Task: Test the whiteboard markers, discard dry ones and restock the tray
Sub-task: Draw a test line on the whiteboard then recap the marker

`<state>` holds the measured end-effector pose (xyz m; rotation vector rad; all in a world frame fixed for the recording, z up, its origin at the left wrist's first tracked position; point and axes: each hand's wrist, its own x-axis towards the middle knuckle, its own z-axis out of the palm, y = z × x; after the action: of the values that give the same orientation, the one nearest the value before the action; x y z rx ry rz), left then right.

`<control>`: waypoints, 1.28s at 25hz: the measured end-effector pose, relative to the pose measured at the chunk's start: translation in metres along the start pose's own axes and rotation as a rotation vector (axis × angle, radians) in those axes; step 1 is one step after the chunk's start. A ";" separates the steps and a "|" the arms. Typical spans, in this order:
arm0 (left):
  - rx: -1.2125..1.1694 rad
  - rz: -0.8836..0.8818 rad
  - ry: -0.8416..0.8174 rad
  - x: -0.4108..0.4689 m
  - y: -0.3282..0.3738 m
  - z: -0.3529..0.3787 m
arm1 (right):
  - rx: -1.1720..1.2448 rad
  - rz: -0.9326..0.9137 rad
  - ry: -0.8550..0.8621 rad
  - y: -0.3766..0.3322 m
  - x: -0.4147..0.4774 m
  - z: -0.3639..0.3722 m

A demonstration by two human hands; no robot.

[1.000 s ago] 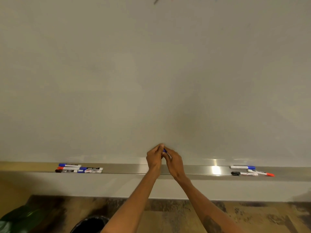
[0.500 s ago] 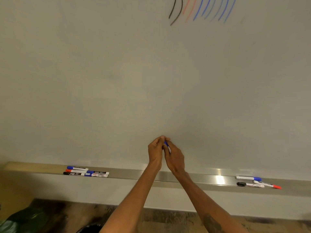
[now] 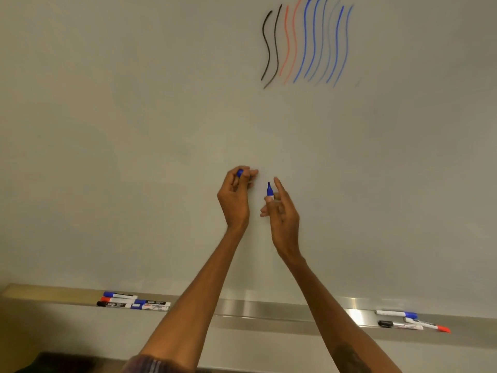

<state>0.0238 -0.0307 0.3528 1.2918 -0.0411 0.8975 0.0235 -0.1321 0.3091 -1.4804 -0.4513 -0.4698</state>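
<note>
Whiteboard (image 3: 134,130) before us, blue marker (image 3: 269,189) uncapped at centre frame.
Our left hand (image 3: 236,195) pinches the cap (image 3: 240,172); our right hand (image 3: 282,211) grips the marker, tip up; we should draw slowly beside the test strokes (image 3: 306,41) at upper right.

Tray (image 3: 255,309): long brushed-metal ledge under whiteboard (image 3: 134,157); bright glare patch right of centre.
Left cluster (image 3: 134,302): markers lying lengthwise in three rows, touching. Caps at left ends: blue (back), red (middle), black (front). Two more blue-ended markers lie end-on behind middle and front rows.
Right group: blue-capped marker (image 3: 396,314) at back; black-capped marker (image 3: 400,324) at front; red-capped marker (image 3: 427,324) angled, touching black one's right end.
Groups well apart.
</note>
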 end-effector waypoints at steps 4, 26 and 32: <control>0.078 0.188 0.031 0.038 0.037 0.014 | 0.278 0.020 0.079 -0.060 0.043 -0.005; 0.529 0.883 0.029 0.138 0.047 0.012 | -0.275 -0.642 0.280 -0.102 0.132 0.040; 0.580 0.876 -0.005 0.149 0.036 0.008 | -0.635 -0.818 0.419 -0.064 0.119 0.039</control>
<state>0.1058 0.0443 0.4582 1.8535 -0.3995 1.7378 0.0866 -0.0982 0.4305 -1.6864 -0.5915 -1.6580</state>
